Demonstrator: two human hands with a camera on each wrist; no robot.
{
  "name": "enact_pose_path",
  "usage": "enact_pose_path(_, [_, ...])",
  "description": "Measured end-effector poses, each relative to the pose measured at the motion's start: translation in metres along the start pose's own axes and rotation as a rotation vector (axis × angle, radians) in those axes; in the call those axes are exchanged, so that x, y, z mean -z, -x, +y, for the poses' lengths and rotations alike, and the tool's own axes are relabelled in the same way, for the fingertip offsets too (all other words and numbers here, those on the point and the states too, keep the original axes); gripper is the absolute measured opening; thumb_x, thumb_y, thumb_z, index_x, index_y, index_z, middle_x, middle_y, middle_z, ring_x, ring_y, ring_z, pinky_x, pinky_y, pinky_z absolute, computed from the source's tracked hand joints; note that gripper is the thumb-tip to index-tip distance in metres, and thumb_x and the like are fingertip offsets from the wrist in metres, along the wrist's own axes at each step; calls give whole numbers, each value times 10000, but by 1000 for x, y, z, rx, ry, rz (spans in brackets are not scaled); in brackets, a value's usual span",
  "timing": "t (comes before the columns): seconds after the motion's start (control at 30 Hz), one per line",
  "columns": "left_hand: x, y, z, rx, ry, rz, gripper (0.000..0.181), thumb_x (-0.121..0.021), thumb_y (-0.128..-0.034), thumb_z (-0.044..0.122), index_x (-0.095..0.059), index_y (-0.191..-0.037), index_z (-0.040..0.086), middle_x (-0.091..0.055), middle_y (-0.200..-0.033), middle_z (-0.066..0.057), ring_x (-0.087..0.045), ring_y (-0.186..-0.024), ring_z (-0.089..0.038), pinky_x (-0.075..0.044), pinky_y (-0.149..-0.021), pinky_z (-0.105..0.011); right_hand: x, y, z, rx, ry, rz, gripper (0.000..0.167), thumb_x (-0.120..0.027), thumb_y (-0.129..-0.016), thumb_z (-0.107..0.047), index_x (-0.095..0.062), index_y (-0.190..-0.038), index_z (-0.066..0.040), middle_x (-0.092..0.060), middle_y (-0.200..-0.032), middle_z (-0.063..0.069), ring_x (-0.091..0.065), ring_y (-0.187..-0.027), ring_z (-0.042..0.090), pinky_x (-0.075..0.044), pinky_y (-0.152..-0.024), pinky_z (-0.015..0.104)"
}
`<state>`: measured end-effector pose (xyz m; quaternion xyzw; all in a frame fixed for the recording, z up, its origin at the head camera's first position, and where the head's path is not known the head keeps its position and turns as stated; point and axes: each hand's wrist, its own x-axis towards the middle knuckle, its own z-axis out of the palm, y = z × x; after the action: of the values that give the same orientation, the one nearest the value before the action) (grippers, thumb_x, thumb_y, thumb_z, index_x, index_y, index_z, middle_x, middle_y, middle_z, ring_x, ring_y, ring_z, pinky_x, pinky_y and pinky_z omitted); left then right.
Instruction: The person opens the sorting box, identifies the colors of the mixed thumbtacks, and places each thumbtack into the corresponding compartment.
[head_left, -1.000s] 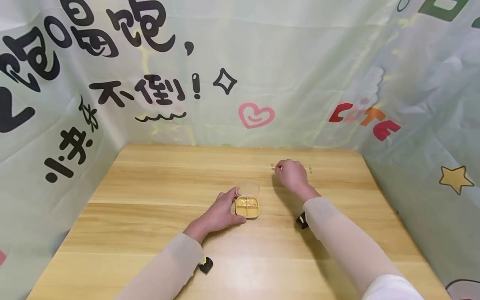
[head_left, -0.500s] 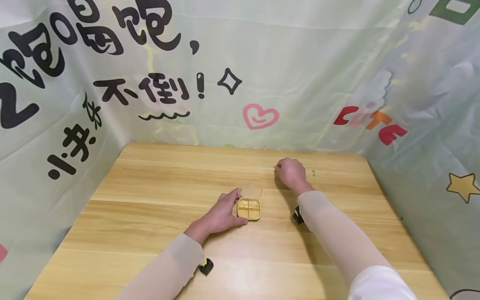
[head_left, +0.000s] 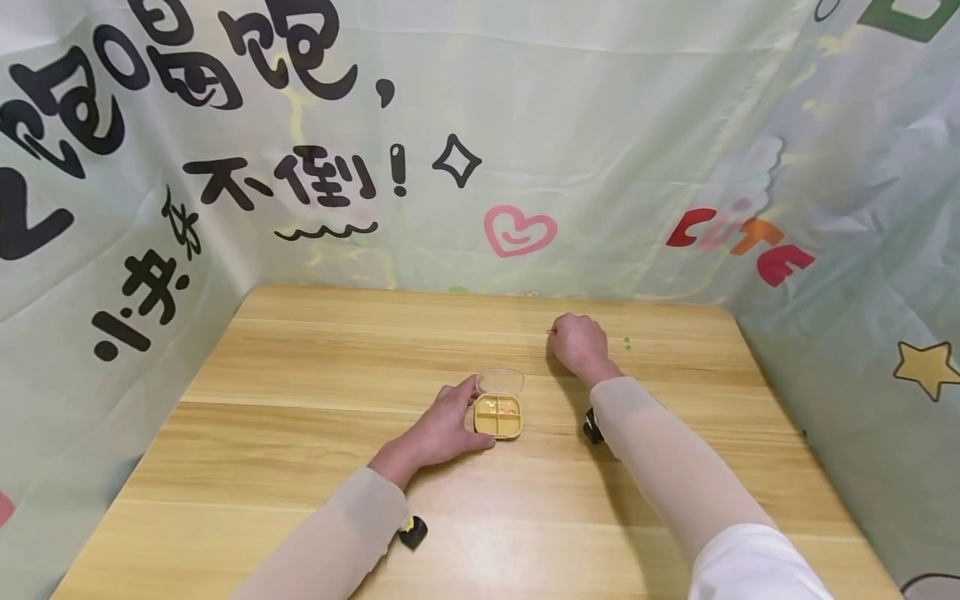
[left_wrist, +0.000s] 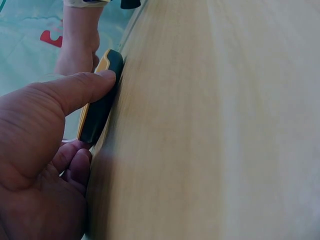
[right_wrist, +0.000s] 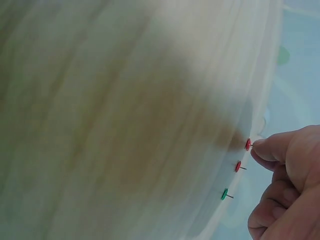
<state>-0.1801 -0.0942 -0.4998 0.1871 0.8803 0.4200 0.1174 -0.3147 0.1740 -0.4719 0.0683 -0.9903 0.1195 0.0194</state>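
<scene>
On the table stands a small yellow box split into several compartments, its clear lid flipped back. My left hand holds this box from the left, thumb at the near edge and fingers at the far side. Tiny pieces lie in the back compartments, too small to make out. Farther back, my right hand is low over the table. In the right wrist view its fingertips pinch the pin of a red thumbtack. Beside it are a second red thumbtack and a green thumbtack, pins up.
Small green thumbtacks lie to the right of my right hand. The wooden table meets printed cloth walls at the back and both sides.
The right hand has closed in on the red thumbtacks, which showed beside its fingertips a second ago and are now mostly hidden by it in the head view. The left hand keeps its hold.
</scene>
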Motion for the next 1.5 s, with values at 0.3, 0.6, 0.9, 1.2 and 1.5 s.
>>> enact_pose_path(0.3, [-4, -4, 2, -12, 0, -20, 1003, -912, -826, 327, -343, -1615, 82, -595, -1427, -19, -456, -1344, -254, -415, -1175, -491, 1, 4, 4, -34, 33, -17, 327, -541, -1044, -164, -687, -759, -98, -613, -688, 69, -544, -652, 248, -487, -604, 403])
enact_pose_path(0.6, [0, 4, -5, 69, 5, 4, 1102, -908, -837, 333, -237, -1672, 71, -542, -1508, -96, -448, -1422, -292, -420, -1190, -495, -1, 15, -16, 31, -120, 20, 389, -510, -1069, -150, -645, -705, -142, -482, -571, -14, -418, -534, 154, -391, -545, 326])
enact_pose_path(0.9, [0, 2, -2, 31, 1, -7, 1101, -906, -840, 331, -235, -1672, 67, -548, -1516, -113, -449, -1407, -299, -415, -1192, -504, 4, 46, -23, -42, -260, 81, 264, -577, -1049, -179, -820, -1064, -78, -796, -918, 108, -478, -531, 164, -427, -587, 338])
enact_pose_path(1.2, [0, 3, 2, 34, -8, -9, 1097, -906, -841, 322, -237, -1671, 66, -554, -1512, -115, -461, -1395, -304, -416, -1188, -502, 6, 70, -25, -110, -386, 109, 213, -659, -1035, -234, -831, -1045, -108, -811, -990, 83, -520, -588, 176, -438, -604, 327])
enact_pose_path(1.5, [-2, 2, 2, 47, -7, -5, 1101, -909, -838, 326, -235, -1673, 75, -547, -1520, -111, -460, -1406, -302, -414, -1194, -497, 3, 96, -29, -210, -672, 115, 219, -692, -1015, -226, -830, -1049, -60, -799, -1052, 131, -563, -683, 186, -455, -621, 313])
